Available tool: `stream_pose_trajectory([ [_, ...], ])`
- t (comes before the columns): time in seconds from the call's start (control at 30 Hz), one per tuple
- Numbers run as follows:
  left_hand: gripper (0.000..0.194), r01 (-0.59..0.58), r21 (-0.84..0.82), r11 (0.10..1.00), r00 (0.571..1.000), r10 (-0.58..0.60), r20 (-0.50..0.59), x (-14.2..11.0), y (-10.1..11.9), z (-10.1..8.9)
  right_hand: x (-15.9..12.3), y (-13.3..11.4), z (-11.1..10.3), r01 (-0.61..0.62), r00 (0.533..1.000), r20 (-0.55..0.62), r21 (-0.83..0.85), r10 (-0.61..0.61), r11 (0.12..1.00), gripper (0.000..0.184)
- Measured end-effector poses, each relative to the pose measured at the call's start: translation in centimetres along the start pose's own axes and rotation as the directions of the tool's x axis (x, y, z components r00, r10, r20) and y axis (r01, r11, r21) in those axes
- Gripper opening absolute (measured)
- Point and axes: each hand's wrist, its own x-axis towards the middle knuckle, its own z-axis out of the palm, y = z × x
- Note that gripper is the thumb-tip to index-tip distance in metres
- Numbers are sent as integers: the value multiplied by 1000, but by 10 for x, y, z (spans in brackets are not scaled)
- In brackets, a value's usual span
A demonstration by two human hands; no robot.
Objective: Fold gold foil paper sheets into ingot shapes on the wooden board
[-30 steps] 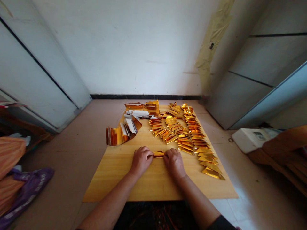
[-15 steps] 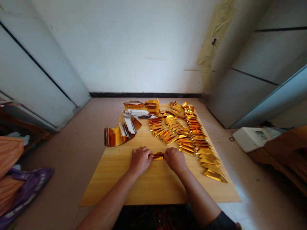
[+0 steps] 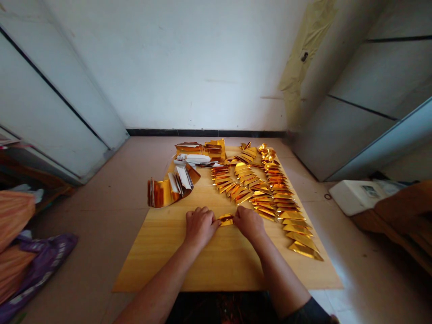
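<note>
Both my hands rest on a wooden board (image 3: 216, 265) and pinch a small folded gold foil piece (image 3: 226, 220) between them. My left hand (image 3: 200, 226) grips its left end with curled fingers. My right hand (image 3: 249, 222) grips its right end, fingers also closed. Rows of several folded gold pieces (image 3: 270, 193) lie to the right and behind my hands. A curled stack of gold foil sheets (image 3: 167, 189) sits at the board's left, beyond my left hand.
More gold stacks (image 3: 212, 149) and white paper strips (image 3: 194, 158) lie at the board's far end. A white box (image 3: 354, 195) sits on the floor at right, a purple bag (image 3: 40, 263) at left. White walls and panels enclose the space.
My hands have stayed on the foil piece, shifting slightly closer together; the piece looks more crumpled and tilted. The camera has tipped a little.
</note>
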Motion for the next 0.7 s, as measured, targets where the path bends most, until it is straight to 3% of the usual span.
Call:
stream_pose_trajectory([
  [0.17,23,51,43,998,999,-51,-6,0,6,1,3,5,-2,25,999,28,45,-27,999,18],
  [0.37,30,106,42,993,994,-106,-1,2,13,-1,3,2,-6,52,998,24,-54,-51,997,19],
  [0.5,25,95,34,995,995,-95,-7,2,16,-2,1,-3,-4,77,996,-40,-103,-81,992,18],
  [0.7,18,91,25,996,995,-91,33,7,18,-3,-2,-13,7,78,988,-136,0,-77,997,14],
])
